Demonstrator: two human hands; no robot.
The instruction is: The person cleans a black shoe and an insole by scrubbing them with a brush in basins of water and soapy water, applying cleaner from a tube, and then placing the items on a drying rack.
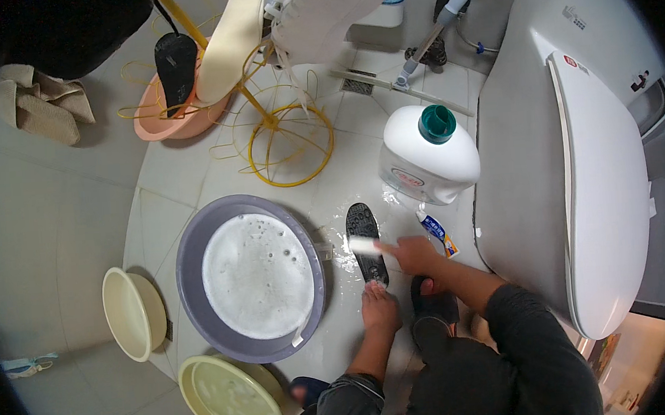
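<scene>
A black shoe insole (361, 220) lies on the wet tiled floor, its heel end towards me. My left hand (380, 307) presses on that near end, fingertips on it with a little foam. My right hand (415, 255) holds a white brush (364, 245) across the middle of the insole; the brush is blurred and its bristles are hidden. To the left stands a purple-grey basin (186, 287) of foamy water. A blue and orange tube (439, 234) lies on the floor beyond my right hand, below a large white detergent jug (430, 157) with a green cap.
Cream (160, 318) and yellow-green (270, 379) basins stand at the lower left. A yellow wire rack (270, 121) holds white shoes (331, 17) and insoles, near a pink basin (179, 128). A squeegee (435, 98), a toilet (603, 188) and a beige cloth (48, 106) are around the edges.
</scene>
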